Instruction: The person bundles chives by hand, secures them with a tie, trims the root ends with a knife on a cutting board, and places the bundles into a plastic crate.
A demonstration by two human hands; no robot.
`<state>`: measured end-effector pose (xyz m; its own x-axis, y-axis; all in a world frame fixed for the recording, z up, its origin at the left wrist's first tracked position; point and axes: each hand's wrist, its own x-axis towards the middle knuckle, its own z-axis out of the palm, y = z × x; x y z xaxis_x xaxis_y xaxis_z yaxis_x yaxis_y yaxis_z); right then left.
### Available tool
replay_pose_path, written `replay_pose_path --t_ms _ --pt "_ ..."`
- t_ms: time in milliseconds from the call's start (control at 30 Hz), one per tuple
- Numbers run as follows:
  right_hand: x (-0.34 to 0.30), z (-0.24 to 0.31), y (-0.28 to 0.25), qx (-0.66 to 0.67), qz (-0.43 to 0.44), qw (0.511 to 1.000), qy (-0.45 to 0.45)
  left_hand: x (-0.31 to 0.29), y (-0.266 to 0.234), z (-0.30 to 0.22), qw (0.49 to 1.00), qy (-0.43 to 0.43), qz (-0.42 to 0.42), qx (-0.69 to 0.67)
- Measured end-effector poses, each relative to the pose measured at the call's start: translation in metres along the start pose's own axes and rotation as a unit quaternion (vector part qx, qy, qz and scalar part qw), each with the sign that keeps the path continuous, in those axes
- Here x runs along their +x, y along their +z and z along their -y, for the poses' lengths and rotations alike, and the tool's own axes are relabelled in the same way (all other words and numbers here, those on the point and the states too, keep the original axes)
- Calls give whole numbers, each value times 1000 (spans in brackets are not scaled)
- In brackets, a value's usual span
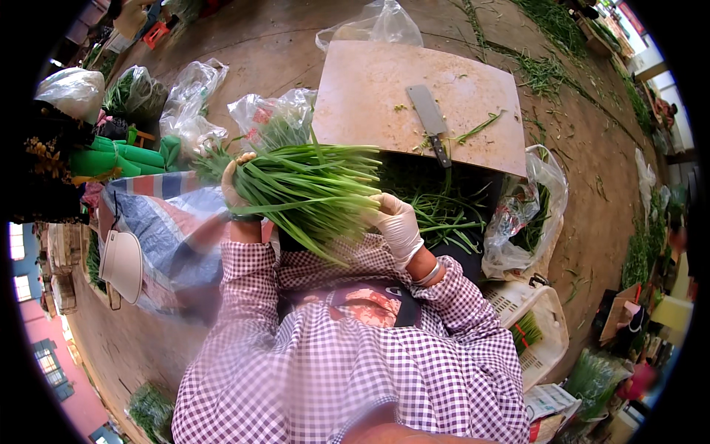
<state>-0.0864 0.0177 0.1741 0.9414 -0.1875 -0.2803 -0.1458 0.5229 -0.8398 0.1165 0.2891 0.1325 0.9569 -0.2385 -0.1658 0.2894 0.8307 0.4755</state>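
A thick bunch of long flat green leaves that look like garlic chives (314, 181) lies sideways in front of my chest. My left hand (234, 194) is wrapped round its left part, its fingers partly hidden by the leaves. My right hand (397, 226), in a thin whitish glove, is closed at the bunch's right end, fingertips pinching at the leaf ends. Beyond the bunch, a cleaver (427, 115) with a dark handle lies on a pale board (370, 89), with a few loose green scraps beside it. More loose green stalks (444, 211) lie below the board's near edge.
Clear plastic bags, one with greens (277, 118), stand left of the board. A blue, white and red striped sheet (174, 229) spreads at my left. On my right are an open plastic bag (529, 214) and a white crate (547, 333) holding a tied green bundle.
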Motion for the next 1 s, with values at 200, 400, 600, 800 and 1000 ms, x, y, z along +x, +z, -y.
replay_pose_path --t_ms 200,400,600,800,1000 --pt "5 -7 -2 28 -36 999 -6 7 -9 0 999 2 -55 -4" --pt "6 -1 0 25 -51 997 -45 12 -22 -6 996 -54 -31 -56" --pt "3 28 -26 -96 35 994 -31 8 -22 -6 998 -36 -38 -42" --pt "-3 53 -125 -246 -51 968 -2 9 -17 -4 996 -33 -80 -34" --pt "-12 48 -124 -630 -113 739 -208 5 -17 -1 996 -34 -80 -10"
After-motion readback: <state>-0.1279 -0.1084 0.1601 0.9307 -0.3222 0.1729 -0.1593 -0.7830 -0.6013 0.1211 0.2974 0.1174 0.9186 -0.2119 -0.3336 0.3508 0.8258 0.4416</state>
